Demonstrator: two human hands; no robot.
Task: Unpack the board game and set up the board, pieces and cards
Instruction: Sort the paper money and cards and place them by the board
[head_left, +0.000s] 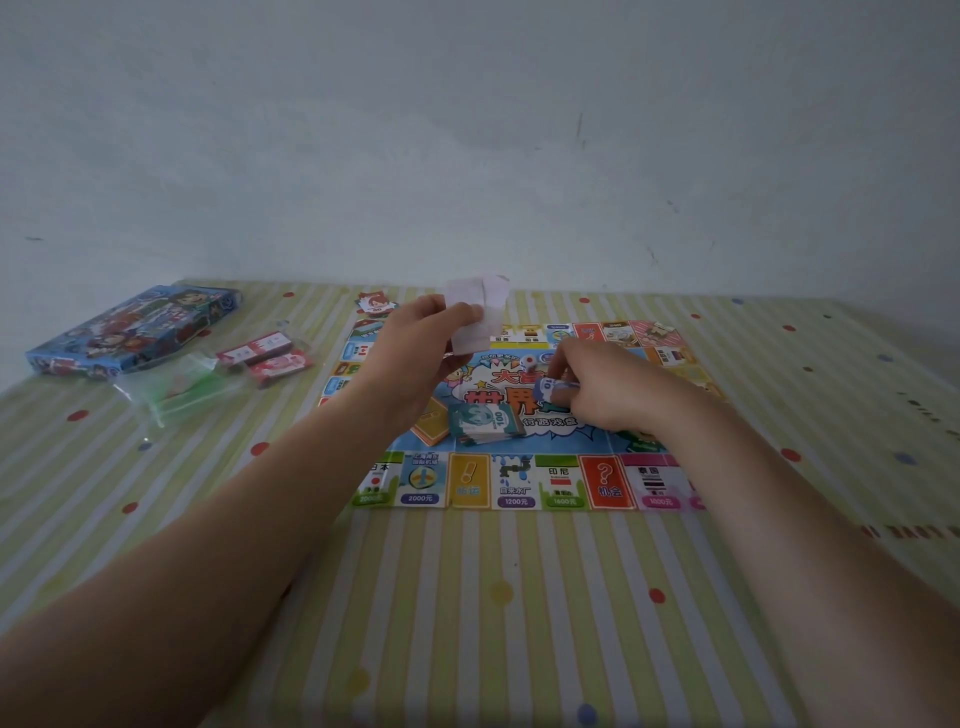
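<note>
The colourful game board (519, 480) lies flat on the striped tablecloth. My left hand (421, 348) is raised over the board's far left part, pinching a pale pink slip of paper (475, 312) that sticks up above the fingers. My right hand (597, 384) is low over the board's centre, its fingers closed on a small wad of blue play money (551, 387). A stack of green play money (480, 423) rests on the board just left of that hand. A white die (529, 360) sits near the board's centre. A character card (375, 303) lies beyond the board's far left corner.
The blue game box (130, 332) lies at the far left of the table. Next to it are a clear plastic bag (176, 389) with green contents and two red card packs (267, 356). A pale wall rises behind the table.
</note>
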